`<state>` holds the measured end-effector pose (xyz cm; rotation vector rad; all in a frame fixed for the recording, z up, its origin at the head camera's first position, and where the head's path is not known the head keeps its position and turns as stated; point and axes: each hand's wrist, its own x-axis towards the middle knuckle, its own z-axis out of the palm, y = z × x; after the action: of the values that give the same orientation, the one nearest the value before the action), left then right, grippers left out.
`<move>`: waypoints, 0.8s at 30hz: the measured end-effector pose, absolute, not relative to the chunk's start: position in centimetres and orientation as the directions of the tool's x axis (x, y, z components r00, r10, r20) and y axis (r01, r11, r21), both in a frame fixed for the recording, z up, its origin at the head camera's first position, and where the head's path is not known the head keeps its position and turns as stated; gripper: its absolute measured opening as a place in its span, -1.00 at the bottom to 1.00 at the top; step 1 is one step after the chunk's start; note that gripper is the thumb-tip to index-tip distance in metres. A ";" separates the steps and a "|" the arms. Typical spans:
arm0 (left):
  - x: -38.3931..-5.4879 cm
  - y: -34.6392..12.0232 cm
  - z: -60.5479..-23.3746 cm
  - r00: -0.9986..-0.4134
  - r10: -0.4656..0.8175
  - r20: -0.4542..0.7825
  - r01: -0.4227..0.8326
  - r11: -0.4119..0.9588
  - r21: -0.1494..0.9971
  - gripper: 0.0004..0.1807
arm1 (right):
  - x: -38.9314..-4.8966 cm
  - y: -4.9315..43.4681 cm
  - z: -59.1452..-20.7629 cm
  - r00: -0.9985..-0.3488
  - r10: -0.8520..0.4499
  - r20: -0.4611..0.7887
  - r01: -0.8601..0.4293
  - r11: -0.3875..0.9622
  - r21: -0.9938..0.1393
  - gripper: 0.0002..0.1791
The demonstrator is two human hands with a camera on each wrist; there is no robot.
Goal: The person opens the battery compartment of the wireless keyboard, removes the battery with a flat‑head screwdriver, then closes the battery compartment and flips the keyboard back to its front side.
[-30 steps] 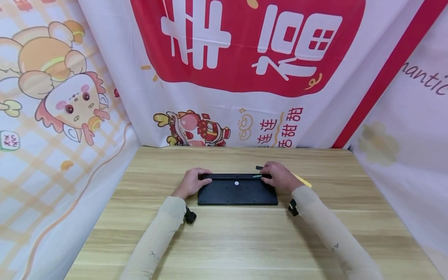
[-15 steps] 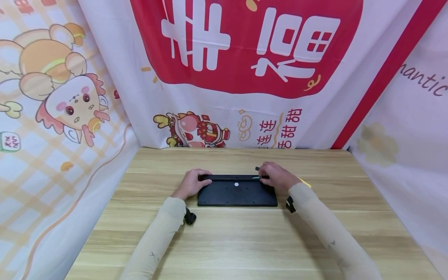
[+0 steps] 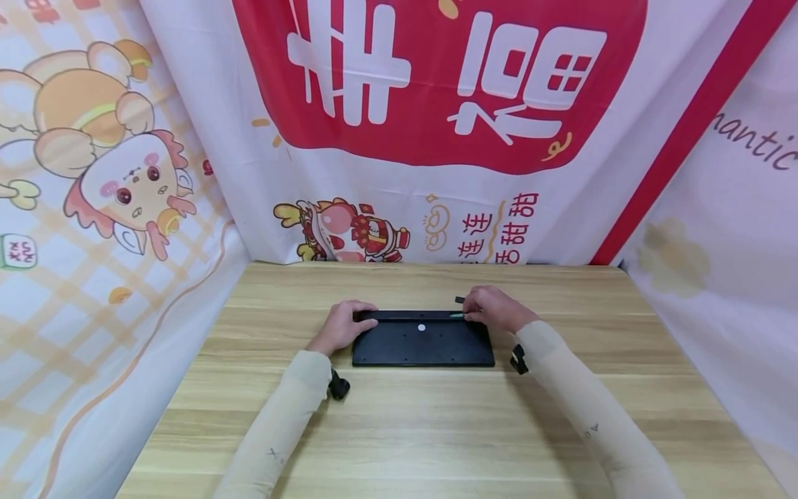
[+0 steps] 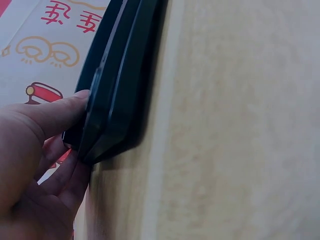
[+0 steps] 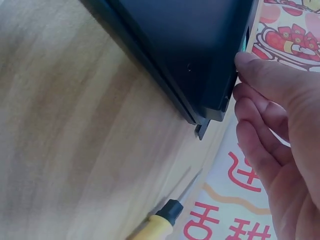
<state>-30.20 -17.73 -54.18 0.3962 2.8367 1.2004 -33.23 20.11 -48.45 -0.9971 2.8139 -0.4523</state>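
A black keyboard (image 3: pixel 424 346) lies underside up on the wooden table, its raised ridge along the far edge. My left hand (image 3: pixel 341 326) grips its left end, thumb on the underside and fingers round the far edge; the left wrist view shows this hold on the keyboard (image 4: pixel 117 95). At the ridge's right part, a small green battery (image 3: pixel 457 315) sits in the slot. Against its right end, my right hand (image 3: pixel 497 309) brings thumb and forefinger together in a pinch. The right wrist view shows the thumb (image 5: pixel 247 60) beside a sliver of green; the fingertips partly hide the battery.
A small black strip (image 3: pixel 460 299) lies just behind the keyboard. In the right wrist view a yellow-handled screwdriver (image 5: pixel 155 227) rests on the table (image 5: pixel 60 150) near the keyboard's corner; the right arm hides it in the head view. A printed cloth (image 3: pixel 386 166) hangs behind the table.
My right thumb and forefinger have drawn closer together at the slot, and the battery looks flatter along it. The screwdriver has become hidden behind the right arm. My left hand stays put.
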 end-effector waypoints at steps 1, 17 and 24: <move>-30.2 -17.7 -54.2 -0.967 0.247 0.066 0.219 0.669 0.710 -0.67 | -33.2 20.2 -48.4 -0.777 -0.630 -0.007 -0.596 0.738 -0.315 -0.94; -30.4 -17.7 -53.8 -0.966 0.251 0.062 0.220 0.672 0.707 -0.66 | -32.5 20.4 -49.3 -0.792 -0.607 0.068 -0.601 0.754 -0.265 -0.94; -30.4 -17.6 -54.1 -0.965 0.254 0.065 0.225 0.673 0.705 -0.66 | -32.0 20.5 -49.7 -0.798 -0.594 0.099 -0.595 0.751 -0.286 -0.94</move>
<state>-30.36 -17.65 -54.12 0.4064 2.8376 1.1875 -32.03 20.48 -49.72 -0.9988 2.9413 -0.4818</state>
